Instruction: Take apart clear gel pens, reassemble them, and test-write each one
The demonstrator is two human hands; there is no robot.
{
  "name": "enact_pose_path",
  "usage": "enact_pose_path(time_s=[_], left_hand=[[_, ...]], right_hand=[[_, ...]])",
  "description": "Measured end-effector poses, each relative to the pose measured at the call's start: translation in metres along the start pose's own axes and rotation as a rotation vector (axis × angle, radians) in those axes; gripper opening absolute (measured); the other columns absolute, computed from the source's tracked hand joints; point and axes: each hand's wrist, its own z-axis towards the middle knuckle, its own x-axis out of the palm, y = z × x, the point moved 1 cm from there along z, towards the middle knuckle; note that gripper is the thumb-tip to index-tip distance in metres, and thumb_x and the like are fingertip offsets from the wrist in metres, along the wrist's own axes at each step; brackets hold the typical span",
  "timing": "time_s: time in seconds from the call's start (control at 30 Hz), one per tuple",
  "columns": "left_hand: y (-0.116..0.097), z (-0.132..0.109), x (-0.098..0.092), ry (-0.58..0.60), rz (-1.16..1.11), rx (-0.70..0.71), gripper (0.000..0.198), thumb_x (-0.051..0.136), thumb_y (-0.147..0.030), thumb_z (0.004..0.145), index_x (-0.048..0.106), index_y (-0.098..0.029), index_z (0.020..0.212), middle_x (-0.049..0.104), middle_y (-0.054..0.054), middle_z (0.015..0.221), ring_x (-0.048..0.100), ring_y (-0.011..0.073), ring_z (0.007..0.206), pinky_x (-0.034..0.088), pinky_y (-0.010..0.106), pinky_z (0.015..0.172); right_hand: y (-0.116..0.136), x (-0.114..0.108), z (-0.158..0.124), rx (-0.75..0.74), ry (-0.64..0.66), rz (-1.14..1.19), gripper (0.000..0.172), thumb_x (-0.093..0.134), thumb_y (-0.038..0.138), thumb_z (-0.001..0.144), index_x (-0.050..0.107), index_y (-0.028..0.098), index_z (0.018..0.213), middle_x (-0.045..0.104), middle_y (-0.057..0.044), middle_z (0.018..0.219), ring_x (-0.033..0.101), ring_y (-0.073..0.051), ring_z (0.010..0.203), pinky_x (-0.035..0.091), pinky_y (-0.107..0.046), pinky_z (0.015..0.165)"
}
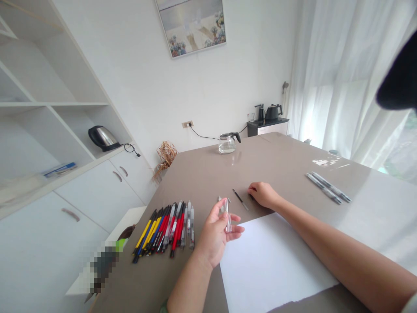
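Clear barrel [228, 221] sat pinched in our left hand's [213, 234] fingertips, over the table [276, 161]. Right hand [264, 194] lay curled at two o'clock by the refill [240, 199]; couldn't tell its hold. Mid-assembly, we judged; next needs refill aligned with barrel.

A row of pens [164, 230] lies on the table [286, 165] in the lower left of centre. Just right of it, the left hand [216, 234] holds a pen barrel [228, 219] above the table. A sheet of paper [270, 261] lies at lower centre, right of that hand. Above the sheet, the right hand [263, 194] rests on the table, with a pen refill [240, 199] just to its left. A second group of pens [327, 187] lies at right. A glass jug [227, 142] stands at the table's far edge, at upper centre. A kettle [102, 138] sits on the shelf at left.
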Motion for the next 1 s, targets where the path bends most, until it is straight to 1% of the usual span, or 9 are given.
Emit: enact_pose_path(time_s=[0.27,0.4,0.47,0.53,0.6,0.67,0.73,0.87,1.0], left_hand=[[0.002,0.002,-0.002,-0.026,0.023,0.005,0.029,0.047,-0.041,0.075,0.046,-0.017,0.092,0.056,0.005,0.083,0.058,0.0118,0.061,0.043,0.025,0.057],[0.002,0.002,-0.002,-0.032,0.047,0.014,0.031,0.05,-0.042,0.073,0.049,-0.016,0.091,0.055,0.002,0.072,0.05,0.0065,0.049,0.036,0.02,0.048],[0.002,0.002,-0.002,-0.027,0.061,0.03,0.032,0.051,-0.042,0.072,0.051,-0.015,0.09,0.054,0.0,0.067,0.046,0.0049,0.044,0.032,0.018,0.044],[0.002,0.001,-0.002,-0.031,0.075,0.042,0.034,0.052,-0.042,0.071,0.053,-0.014,0.09,0.053,0.0,0.064,0.043,0.0042,0.042,0.029,0.018,0.042],[0.001,0.001,-0.002,-0.039,0.076,0.044,0.036,0.053,-0.044,0.07,0.055,-0.013,0.088,0.053,0.0,0.062,0.042,0.0044,0.042,0.027,0.019,0.042],[0.0,0.002,-0.002,-0.044,0.049,0.053,0.04,0.052,-0.047,0.069,0.055,-0.012,0.089,0.053,0.0,0.061,0.043,0.0054,0.043,0.028,0.019,0.042],[-0.002,0.002,-0.002,-0.055,-0.005,0.062,0.047,0.047,-0.052,0.071,0.054,-0.012,0.094,0.054,0.001,0.06,0.045,0.0069,0.044,0.029,0.02,0.043],[-0.005,0.002,-0.003,-0.088,-0.097,0.051,0.058,0.036,-0.058,0.072,0.05,-0.01,0.103,0.055,0.002,0.06,0.048,0.0092,0.046,0.033,0.021,0.045],[-0.006,0.002,-0.004,-0.093,-0.1,0.05,0.055,0.038,-0.055,0.074,0.05,-0.01,0.102,0.054,0.002,0.06,0.047,0.0086,0.046,0.033,0.02,0.044]], right_hand=[[-0.002,-0.002,0.001,-0.005,-0.041,0.043,0.021,0.045,0.027,0.074,0.062,0.017,0.071,0.062,-0.006,0.071,0.052,-0.015,0.066,0.034,-0.023,0.06],[0.014,-0.017,-0.009,-0.019,-0.093,0.146,0.03,0.039,0.038,0.077,0.061,0.017,0.077,0.058,-0.004,0.068,0.048,-0.013,0.06,0.033,-0.022,0.055],[0.029,-0.024,-0.019,-0.078,-0.015,0.34,0.038,0.037,0.047,0.077,0.061,0.016,0.08,0.054,-0.002,0.063,0.043,-0.01,0.052,0.032,-0.022,0.05],[0.045,-0.028,-0.03,-0.158,0.166,0.537,0.041,0.039,0.051,0.074,0.06,0.016,0.081,0.052,0.0,0.062,0.039,-0.008,0.048,0.03,-0.021,0.047],[0.058,-0.027,-0.04,-0.193,0.361,0.665,0.038,0.046,0.05,0.071,0.059,0.015,0.079,0.05,0.001,0.061,0.035,-0.006,0.045,0.028,-0.02,0.043],[0.066,-0.023,-0.046,-0.165,0.489,0.791,0.032,0.053,0.046,0.068,0.057,0.014,0.074,0.048,0.002,0.057,0.032,-0.004,0.043,0.024,-0.019,0.041],[0.066,-0.019,-0.046,-0.086,0.525,0.96,0.026,0.056,0.04,0.067,0.054,0.014,0.07,0.044,0.003,0.054,0.029,-0.004,0.042,0.022,-0.019,0.039],[0.054,-0.013,-0.036,0.135,0.505,1.351,0.017,0.055,0.031,0.07,0.049,0.015,0.066,0.041,0.004,0.055,0.024,-0.003,0.041,0.018,-0.018,0.036],[0.046,-0.011,-0.03,0.281,0.577,1.52,0.011,0.051,0.024,0.072,0.047,0.015,0.068,0.038,0.005,0.055,0.017,-0.003,0.039,0.014,-0.017,0.034]])
